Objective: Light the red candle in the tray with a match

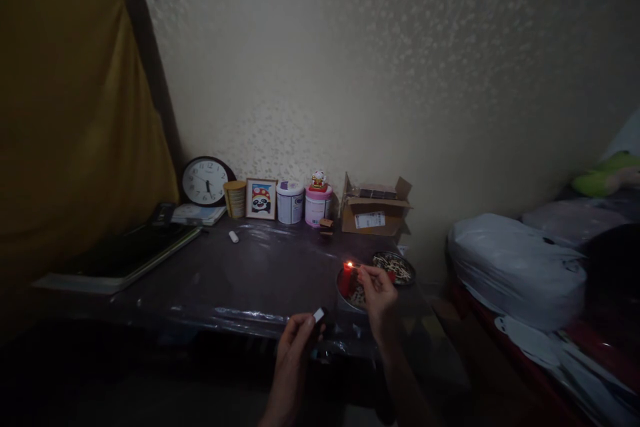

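Left hand [295,347] nearest camera, fingers pinched on small dark matchbox [319,317] at near desk [240,280] edge. Right hand [377,290] just beyond, thumb and fingers pinching lit match [353,266], flame over red candle [346,278] on near plate [350,293]. Second plate [395,267] just right. Far along wall: clock [205,181], tins [290,202], cardboard box [375,210]. Bed [540,280] right, dim.

- The scene is dimly lit throughout; the near edge and the left side are lost in deep shadow.
- A small orange glow is given by a lit match [349,265].
- Faint glare is seen on the tabletop [260,273].
- Lines are bent at the edges.
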The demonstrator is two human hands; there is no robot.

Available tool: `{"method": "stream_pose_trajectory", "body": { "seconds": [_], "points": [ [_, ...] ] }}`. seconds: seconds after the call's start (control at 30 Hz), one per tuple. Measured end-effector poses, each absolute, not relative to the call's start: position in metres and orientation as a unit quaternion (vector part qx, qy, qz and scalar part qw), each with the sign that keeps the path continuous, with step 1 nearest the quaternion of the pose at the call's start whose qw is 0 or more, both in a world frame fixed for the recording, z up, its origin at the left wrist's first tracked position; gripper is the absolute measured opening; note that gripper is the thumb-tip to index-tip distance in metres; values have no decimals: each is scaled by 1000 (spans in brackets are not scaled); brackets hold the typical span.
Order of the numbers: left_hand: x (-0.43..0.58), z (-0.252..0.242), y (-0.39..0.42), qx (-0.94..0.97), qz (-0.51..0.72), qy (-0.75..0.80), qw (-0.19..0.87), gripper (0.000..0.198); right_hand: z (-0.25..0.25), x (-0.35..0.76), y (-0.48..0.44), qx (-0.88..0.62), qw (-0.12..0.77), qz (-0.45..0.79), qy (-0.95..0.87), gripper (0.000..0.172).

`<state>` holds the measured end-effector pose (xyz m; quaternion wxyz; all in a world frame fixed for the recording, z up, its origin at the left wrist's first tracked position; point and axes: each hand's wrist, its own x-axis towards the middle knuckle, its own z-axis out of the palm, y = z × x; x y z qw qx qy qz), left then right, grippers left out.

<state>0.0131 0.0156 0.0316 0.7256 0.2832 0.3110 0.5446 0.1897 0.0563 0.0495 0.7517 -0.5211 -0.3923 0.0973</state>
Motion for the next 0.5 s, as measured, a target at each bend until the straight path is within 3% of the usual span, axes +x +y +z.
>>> {"method": "stream_pose_trajectory", "body": {
  "seconds": [0.5],
  "points": [
    [12, 29, 17, 285, 547, 327, 716, 29, 44, 192, 65, -523, 754, 85, -389, 32]
  ]
}}
